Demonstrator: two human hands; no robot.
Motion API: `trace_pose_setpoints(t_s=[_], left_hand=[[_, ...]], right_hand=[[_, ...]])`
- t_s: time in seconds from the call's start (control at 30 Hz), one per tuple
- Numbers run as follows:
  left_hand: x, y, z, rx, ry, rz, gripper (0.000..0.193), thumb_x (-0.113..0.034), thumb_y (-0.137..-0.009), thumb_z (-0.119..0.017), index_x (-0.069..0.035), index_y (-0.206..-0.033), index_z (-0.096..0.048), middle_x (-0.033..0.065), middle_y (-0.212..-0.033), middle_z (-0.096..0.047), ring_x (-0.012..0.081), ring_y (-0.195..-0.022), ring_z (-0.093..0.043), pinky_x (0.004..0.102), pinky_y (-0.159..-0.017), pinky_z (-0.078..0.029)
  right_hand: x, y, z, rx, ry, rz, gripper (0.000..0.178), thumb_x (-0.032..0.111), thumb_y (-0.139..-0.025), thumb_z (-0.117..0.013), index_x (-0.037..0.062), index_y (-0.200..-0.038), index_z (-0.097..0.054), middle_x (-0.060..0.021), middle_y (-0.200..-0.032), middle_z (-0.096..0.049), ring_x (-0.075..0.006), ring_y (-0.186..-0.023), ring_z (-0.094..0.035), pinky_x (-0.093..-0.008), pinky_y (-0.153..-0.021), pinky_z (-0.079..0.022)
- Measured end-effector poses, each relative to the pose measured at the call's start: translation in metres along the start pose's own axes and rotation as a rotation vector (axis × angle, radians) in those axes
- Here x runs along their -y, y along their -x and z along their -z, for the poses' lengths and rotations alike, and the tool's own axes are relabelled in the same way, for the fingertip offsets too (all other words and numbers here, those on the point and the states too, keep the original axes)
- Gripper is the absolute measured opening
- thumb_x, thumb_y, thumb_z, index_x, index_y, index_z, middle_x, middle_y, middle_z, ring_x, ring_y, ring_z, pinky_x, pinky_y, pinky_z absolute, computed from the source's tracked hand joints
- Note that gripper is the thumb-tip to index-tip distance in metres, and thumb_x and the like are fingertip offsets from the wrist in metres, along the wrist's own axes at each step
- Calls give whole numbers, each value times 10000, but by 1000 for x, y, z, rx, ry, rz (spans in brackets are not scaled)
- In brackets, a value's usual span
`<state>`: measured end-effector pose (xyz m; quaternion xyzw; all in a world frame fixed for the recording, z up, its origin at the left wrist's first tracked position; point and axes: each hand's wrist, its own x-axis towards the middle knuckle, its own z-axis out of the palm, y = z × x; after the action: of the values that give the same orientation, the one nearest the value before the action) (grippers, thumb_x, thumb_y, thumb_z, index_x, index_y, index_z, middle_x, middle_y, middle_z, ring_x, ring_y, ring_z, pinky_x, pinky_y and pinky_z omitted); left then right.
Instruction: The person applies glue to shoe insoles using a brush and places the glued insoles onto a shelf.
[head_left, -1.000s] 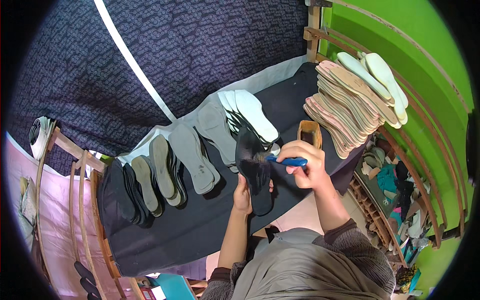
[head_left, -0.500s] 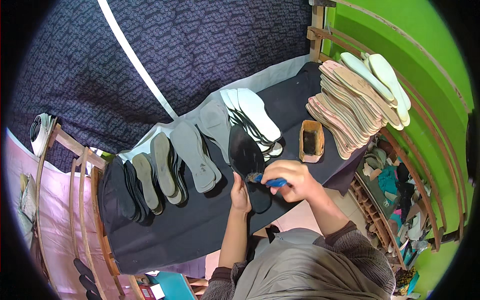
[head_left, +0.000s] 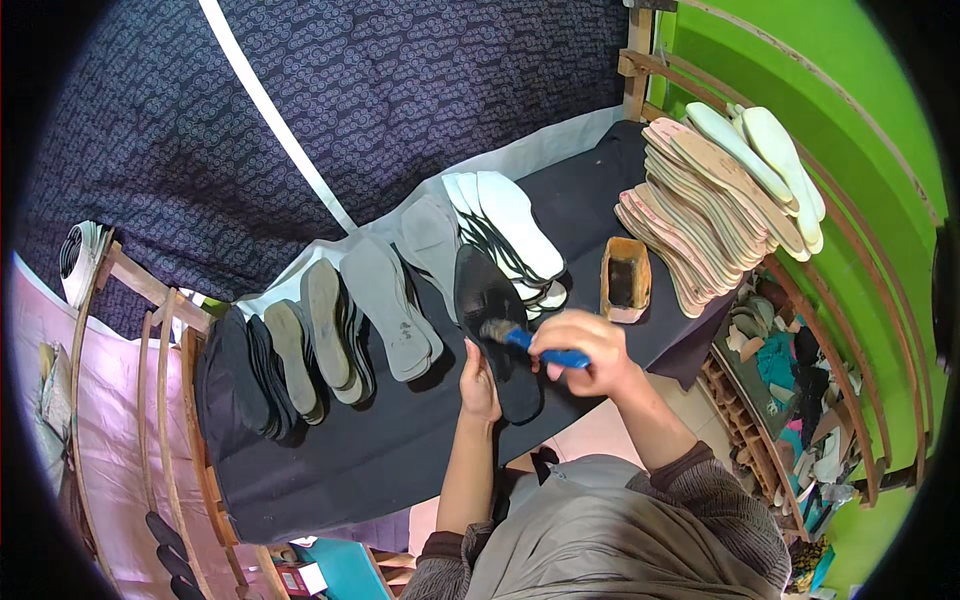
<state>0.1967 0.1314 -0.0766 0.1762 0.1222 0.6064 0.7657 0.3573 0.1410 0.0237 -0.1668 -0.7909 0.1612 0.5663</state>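
Note:
My left hand (head_left: 480, 383) holds a black shoe sole (head_left: 490, 285) by its left edge, thumb along the side and the other fingers hidden beneath. The sole is raised above the near side of the black-covered table, and part of its surface looks wet and shiny. My right hand (head_left: 588, 353) is closed around the blue handle of a paintbrush (head_left: 517, 337). The brush's bristles touch the upper face of the sole near its middle. To the right of the sole stands a small open box (head_left: 625, 280) with dark residue inside.
Grey insoles (head_left: 385, 310), black soles (head_left: 262, 385) and white insoles (head_left: 518, 225) lie in overlapping rows on the table (head_left: 330, 490). A tall stack of beige insoles (head_left: 690, 215) sits at the right. Wooden rails (head_left: 850, 235) flank the table; a scrap-filled shelf (head_left: 790, 390) is lower right.
The brush has moved slightly up and left along the sole, from its narrow middle toward the wider far part. My left hand keeps its hold, nearly still.

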Motion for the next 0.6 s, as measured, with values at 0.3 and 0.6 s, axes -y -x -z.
trace_pose_setpoints(t_s=[0.3,0.6], left_hand=[[1,-3,-1,-114,-57,-57,640,-543,-955,-203,-22,-1216,-468,185,-1040,-607,282,-921,-606,380,-817,-485],[1,0,3,98,-111,-1,628,-536,-958,-206,-34,-1257,-434,155,-1067,-593,278,-919,-596,388,-824,-486]], right_hand=[[0,14,-4,17,41,6,147,-6,-678,-601,8,-821,-634,-113,-757,-619,-249,-646,-622,-326,-632,-502],[-6,6,-6,-98,134,38,236,-42,-609,-622,18,-836,-645,-113,-797,-624,-256,-692,-628,-319,-620,-506]])
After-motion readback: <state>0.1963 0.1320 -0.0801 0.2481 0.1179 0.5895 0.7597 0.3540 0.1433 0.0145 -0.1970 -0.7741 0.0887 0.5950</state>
